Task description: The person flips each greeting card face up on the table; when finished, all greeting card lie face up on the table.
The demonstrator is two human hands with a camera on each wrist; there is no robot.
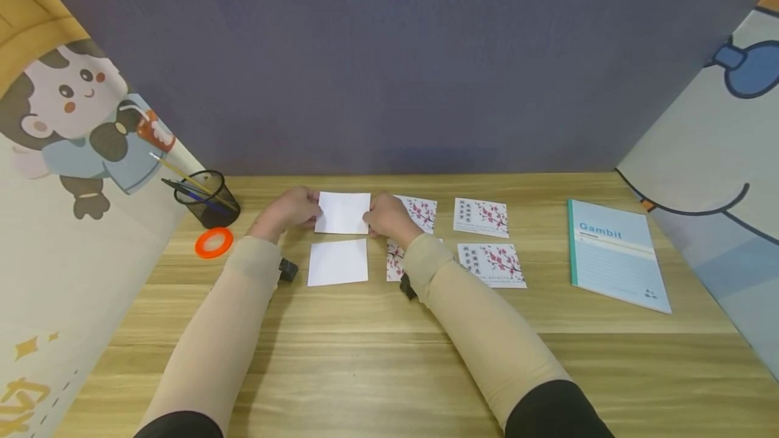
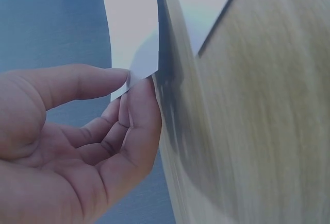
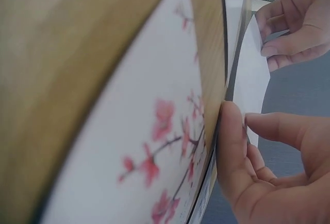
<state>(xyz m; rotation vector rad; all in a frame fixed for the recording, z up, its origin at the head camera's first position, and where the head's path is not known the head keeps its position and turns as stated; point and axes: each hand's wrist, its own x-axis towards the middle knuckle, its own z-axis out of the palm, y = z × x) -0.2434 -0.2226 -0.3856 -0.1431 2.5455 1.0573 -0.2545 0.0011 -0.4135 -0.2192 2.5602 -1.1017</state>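
Note:
A blank white card point(image 1: 343, 213) is held by both hands at the back of the table. My left hand point(image 1: 295, 209) pinches its left edge between thumb and fingers. On the opposite edge, my right hand point(image 1: 388, 216) pinches it the same way. In the left wrist view the card point(image 2: 134, 23) stands a little off the wood, slightly bent. Just in front lies a second blank white card point(image 1: 337, 262). Beside and under my right forearm are two cards printed with pink blossoms, a back one point(image 1: 421, 213) and a partly covered front one point(image 1: 395, 263).
Two more blossom cards, a back one point(image 1: 481, 217) and a front one point(image 1: 494, 265), lie to the right. A light blue notebook point(image 1: 617, 255) rests farther right. At left stand a black mesh pen holder point(image 1: 209, 201) with pens and an orange tape roll point(image 1: 214, 242).

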